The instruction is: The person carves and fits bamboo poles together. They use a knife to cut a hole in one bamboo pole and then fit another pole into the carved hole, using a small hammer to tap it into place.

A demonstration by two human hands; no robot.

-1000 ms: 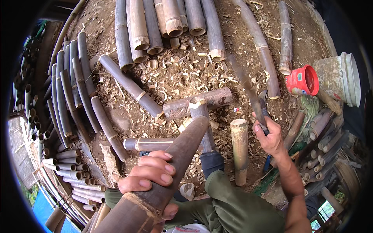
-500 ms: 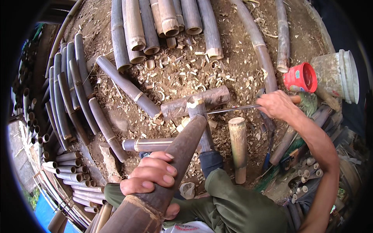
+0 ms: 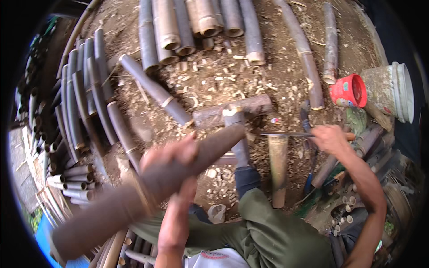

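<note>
My left hand (image 3: 172, 154), blurred by motion, is wrapped round a thick brown bamboo pole (image 3: 114, 210). The pole slants from lower left up to the middle, its narrower far end near a grey bamboo-like piece (image 3: 237, 134) with a pale end. My right hand (image 3: 331, 138) is closed on a long-bladed knife (image 3: 288, 134) with a wooden handle. The blade points left, its tip a little right of the pole's far end. Behind them a short brown log (image 3: 210, 115) lies crosswise. Below the blade is a short pale bamboo piece (image 3: 278, 174).
Bamboo poles (image 3: 170, 27) lie in a row at the far side, and more (image 3: 71, 111) at the left. A red bucket (image 3: 348, 90) and a grey bucket (image 3: 389, 89) stand at the right. Pale chips (image 3: 214, 82) litter the soil. My green-clad leg (image 3: 263, 214) extends forward.
My left hand and the near part of the bamboo pole have swung left, so the pole lies more crosswise. My right hand with the knife has shifted slightly right and down.
</note>
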